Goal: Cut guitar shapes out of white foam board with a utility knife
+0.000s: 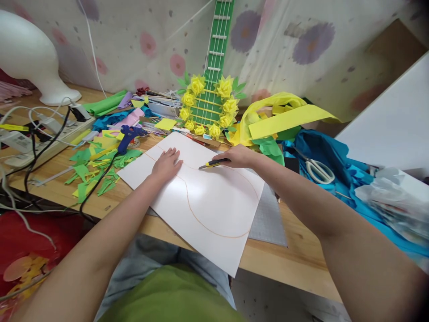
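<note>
A white board point(214, 205) lies aslant on the wooden table, its near corner over the front edge. An orange outline in a curved, guitar-like shape is drawn on it. My left hand point(166, 165) rests flat on the board's upper left part with its fingers spread. My right hand point(241, 157) grips a yellow and black utility knife point(217, 162), whose tip touches the board near the orange line. Part of a grey cutting mat point(270, 219) shows under the board's right side.
Behind the board stands a green guitar-shaped piece point(214, 58) with yellow flowers. A blue glue gun point(127, 139) and paper scraps point(90, 163) lie left, near a power strip point(50, 145). White-handled scissors point(320, 171) rest on blue material at right.
</note>
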Tool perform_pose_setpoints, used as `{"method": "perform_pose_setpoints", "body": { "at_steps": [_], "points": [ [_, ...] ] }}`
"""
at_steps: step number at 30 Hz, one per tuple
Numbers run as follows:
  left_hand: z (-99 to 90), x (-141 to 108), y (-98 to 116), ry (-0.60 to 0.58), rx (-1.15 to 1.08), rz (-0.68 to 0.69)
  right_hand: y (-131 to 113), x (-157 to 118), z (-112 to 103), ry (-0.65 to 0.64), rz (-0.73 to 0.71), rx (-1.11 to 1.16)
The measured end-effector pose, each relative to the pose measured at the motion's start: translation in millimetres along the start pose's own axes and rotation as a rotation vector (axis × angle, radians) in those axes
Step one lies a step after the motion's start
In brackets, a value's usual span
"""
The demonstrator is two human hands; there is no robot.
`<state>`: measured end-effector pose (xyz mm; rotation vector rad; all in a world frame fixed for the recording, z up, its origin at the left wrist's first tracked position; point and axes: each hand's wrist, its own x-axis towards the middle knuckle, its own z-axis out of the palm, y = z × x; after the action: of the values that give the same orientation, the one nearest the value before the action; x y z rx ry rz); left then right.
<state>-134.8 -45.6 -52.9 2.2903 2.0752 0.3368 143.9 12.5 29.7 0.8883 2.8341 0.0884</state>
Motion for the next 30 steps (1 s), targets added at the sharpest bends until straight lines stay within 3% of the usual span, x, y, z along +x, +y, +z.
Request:
{"method": "perform_pose_setpoints", "body": {
  "at_steps": [30],
  "points": [
    [0.4,0.8,0.1,0.001,0.01,0.012,3.0,-4.8,0.8,-0.061,0.097,0.066]
  ]
}}
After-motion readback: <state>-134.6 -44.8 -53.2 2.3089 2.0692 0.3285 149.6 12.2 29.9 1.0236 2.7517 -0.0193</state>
